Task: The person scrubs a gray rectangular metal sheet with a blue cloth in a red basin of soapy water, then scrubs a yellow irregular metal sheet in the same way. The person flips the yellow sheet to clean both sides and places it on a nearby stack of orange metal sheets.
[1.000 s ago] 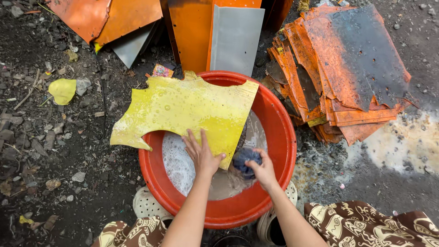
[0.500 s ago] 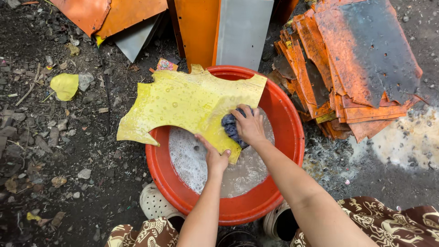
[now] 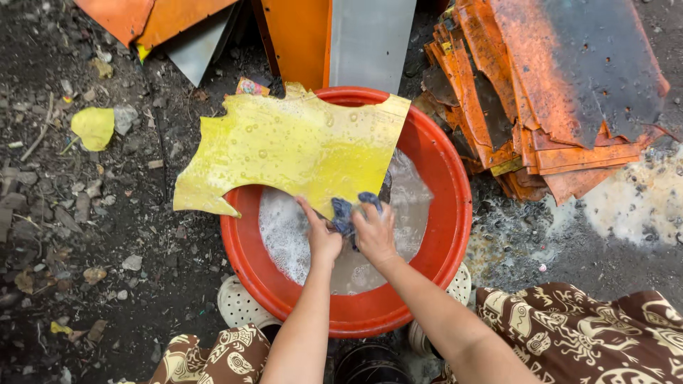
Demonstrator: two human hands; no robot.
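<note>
Fingers [image 3: 370, 213] clutch blue rag [image 3: 343, 213] against jagged yellow sheet [image 3: 292, 146]

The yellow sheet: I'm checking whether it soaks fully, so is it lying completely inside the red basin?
No, the yellow sheet rests across the red basin rim, its left part overhanging the ground.

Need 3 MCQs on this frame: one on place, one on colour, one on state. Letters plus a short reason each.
1. Where does the yellow sheet rest?
A. across the basin's rim
B. flat on the ground
C. on the orange stack

2. What colour is the basin?
A. blue
B. red
C. white

3. What state is the water in the basin?
A. clear
B. frozen
C. foamy

Answers:
1 A, the sheet spans the rim and overhangs at the left.
2 B, the rim and wall are red.
3 C, white suds show beside the left hand, while the right hand grips a dark blue cloth at the sheet's lower edge.
</note>
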